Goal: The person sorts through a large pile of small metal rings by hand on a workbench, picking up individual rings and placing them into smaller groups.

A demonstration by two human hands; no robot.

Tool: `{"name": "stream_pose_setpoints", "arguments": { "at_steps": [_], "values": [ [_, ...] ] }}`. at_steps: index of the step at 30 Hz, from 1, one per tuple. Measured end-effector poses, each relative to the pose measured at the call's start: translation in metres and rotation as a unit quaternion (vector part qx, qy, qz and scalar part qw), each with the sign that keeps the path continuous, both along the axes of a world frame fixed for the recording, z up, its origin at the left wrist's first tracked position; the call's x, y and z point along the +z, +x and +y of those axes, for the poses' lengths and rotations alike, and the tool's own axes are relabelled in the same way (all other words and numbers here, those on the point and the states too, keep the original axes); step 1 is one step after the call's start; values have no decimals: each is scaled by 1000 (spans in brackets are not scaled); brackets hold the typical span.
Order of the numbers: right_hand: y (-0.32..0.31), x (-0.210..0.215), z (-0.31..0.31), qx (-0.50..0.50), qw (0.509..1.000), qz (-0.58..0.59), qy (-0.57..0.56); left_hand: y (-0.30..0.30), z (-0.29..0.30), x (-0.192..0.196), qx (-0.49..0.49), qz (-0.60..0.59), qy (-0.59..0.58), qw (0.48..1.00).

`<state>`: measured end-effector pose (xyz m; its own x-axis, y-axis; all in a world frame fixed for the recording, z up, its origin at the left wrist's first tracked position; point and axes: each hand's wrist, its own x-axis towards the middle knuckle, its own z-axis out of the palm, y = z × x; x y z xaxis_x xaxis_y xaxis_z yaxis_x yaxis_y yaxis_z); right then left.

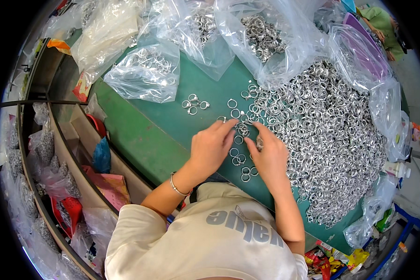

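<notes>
Silver-coloured metal rings lie loose on the green tabletop [168,116], with a big heap of rings [336,144] to the right. My left hand [211,145] reaches in at the heap's left edge, its thumb and index finger apart and fingertips touching or just above a few loose rings [243,129]. Facing it, my right hand [269,156] has thumb and index finger spread near those same rings. Its other fingers curl round something silvery, seemingly rings, mostly hidden in the palm. A small group of rings [192,106] lies apart, beyond my left hand.
Clear plastic bags holding rings [151,65] line the table's far side. A purple tray [366,51] stands at the far right, near another person [382,28]. Left of the table, compartments hold bagged rings [44,147], a red scoop-like container [67,214] and a pink packet [109,186].
</notes>
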<state>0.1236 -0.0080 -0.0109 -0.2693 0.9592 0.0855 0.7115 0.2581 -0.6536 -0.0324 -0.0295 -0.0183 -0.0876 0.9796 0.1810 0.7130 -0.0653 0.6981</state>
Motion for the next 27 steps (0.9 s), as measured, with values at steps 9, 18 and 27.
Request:
{"name": "stream_pose_setpoints", "arguments": {
  "at_steps": [9, 18, 27],
  "values": [
    [24, 8, -6, 24, 999, -16, -30, -1, 3, 3, -45, 61, -48, 996],
    [-5, -6, 6, 32, 999, -2, 39, 0, 15, -1, -87, 86, -8, 992],
    [1, 17, 3, -23, 967, 235, -94, 1, 6, 17, -88, -70, 27, 993]
  ]
}}
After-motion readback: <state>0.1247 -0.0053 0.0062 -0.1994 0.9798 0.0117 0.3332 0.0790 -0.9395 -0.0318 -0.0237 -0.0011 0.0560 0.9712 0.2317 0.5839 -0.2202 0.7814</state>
